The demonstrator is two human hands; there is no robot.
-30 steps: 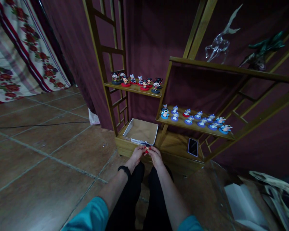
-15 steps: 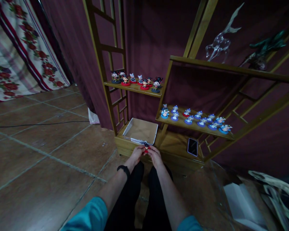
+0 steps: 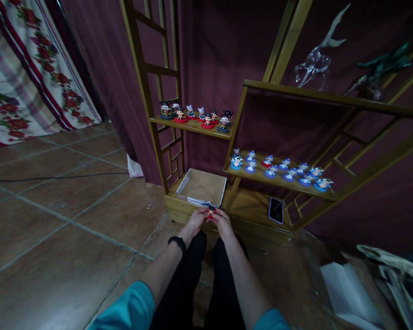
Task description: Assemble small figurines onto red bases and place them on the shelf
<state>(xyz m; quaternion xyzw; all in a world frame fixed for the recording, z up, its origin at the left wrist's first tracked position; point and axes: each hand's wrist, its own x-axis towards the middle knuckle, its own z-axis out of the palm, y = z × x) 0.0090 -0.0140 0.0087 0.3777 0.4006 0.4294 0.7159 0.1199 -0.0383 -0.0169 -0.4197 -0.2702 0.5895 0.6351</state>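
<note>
Between my two hands is a small red figurine (image 3: 211,211) with black hair, held just in front of a shallow cardboard box (image 3: 206,183). My left hand (image 3: 197,220) grips its left side, and my right hand (image 3: 223,220) grips its right side; the fingers of both are closed on it. Part of the figurine is hidden by my fingers. On the upper left shelf (image 3: 192,127) stand several figurines with red or black bases. Several mostly blue and purple figurines (image 3: 271,171) stand in two rows on the lower right shelf (image 3: 282,179).
A phone (image 3: 276,211) lies on the cabinet base to the right of the box. Above, a clear glass deer (image 3: 315,64) and a dark green ornament (image 3: 382,68) sit on a higher shelf. A white box (image 3: 349,293) stands on the floor at right.
Both hands stay in front of the box with the figurine. It looks slightly turned or tilted between my fingers; the view has shifted a little.
</note>
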